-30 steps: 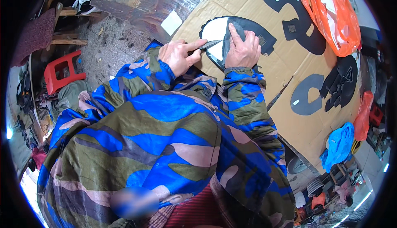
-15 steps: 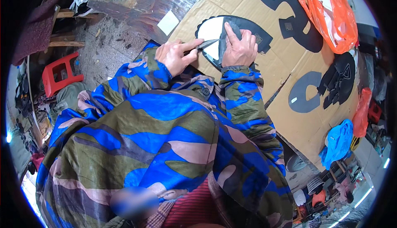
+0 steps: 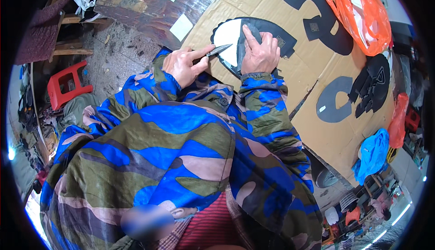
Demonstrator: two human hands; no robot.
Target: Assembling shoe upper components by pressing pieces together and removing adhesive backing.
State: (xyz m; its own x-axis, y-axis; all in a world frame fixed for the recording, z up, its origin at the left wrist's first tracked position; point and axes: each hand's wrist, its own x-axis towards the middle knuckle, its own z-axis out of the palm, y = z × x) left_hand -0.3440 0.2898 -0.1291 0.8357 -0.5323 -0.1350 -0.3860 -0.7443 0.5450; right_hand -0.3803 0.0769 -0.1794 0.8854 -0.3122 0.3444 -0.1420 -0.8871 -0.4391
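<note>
On the cardboard-covered table lies a black oval piece with a scalloped left edge and a small printed patch, resembling a shoe upper; a white rounded piece (image 3: pixel 226 39) covers its left part. My left hand (image 3: pixel 185 63) pinches a slim, pointed metal blade (image 3: pixel 220 49) between thumb and index finger. Its tip reaches over the white piece. Pressing down on the black piece (image 3: pixel 267 26), my right hand (image 3: pixel 260 54) has its index finger stretched along the edge beside the white piece. The other fingers rest bent, and the right thumb is hard to make out.
Black curved cutouts (image 3: pixel 339 39) lie at the far right of the cardboard (image 3: pixel 312 132). A grey U-shaped piece (image 3: pixel 333 100) sits near stacked black pieces (image 3: pixel 375 84). Orange (image 3: pixel 378 28) and blue plastic bags (image 3: pixel 374 155) line the right edge. A red stool (image 3: pixel 68 84) stands on the left.
My left hand and the blade have drawn back slightly to the left. My right hand and the black piece have shifted very slightly; the index finger still presses it.
</note>
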